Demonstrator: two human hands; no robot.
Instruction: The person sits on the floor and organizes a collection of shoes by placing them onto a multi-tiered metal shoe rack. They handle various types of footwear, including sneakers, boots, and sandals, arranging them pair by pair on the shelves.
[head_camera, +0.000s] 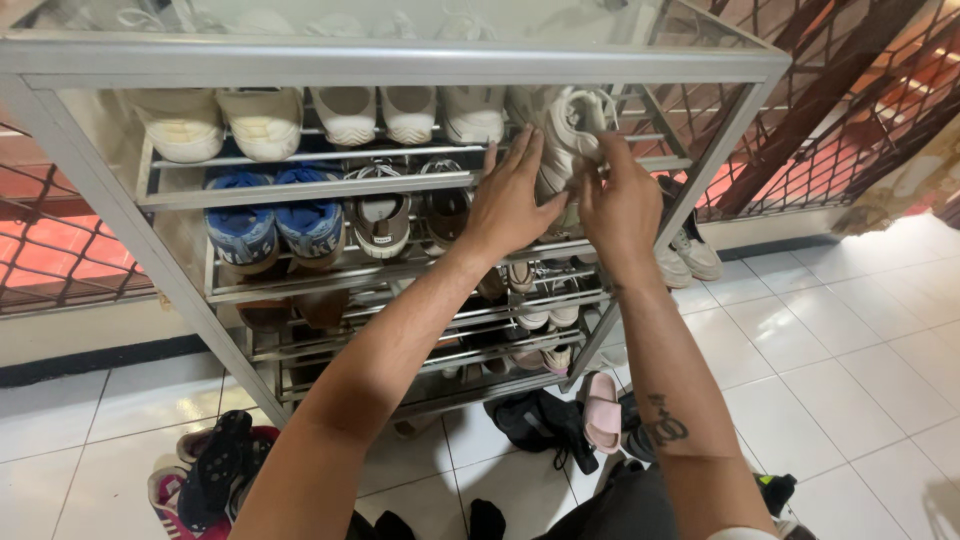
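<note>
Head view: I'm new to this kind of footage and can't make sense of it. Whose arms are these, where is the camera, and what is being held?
There is no machine here. The camera sits on a person's head and looks down, so the two bare arms reaching forward are that person's own. In front stands a metal shoe rack with several shelves. The left hand and right hand both grip a white sneaker at the right end of the top shelf. Beside it on that shelf sit more white shoes. The shelf below holds blue shoes. On the tiled floor lie a pink sandal and other dark shoes.
</note>
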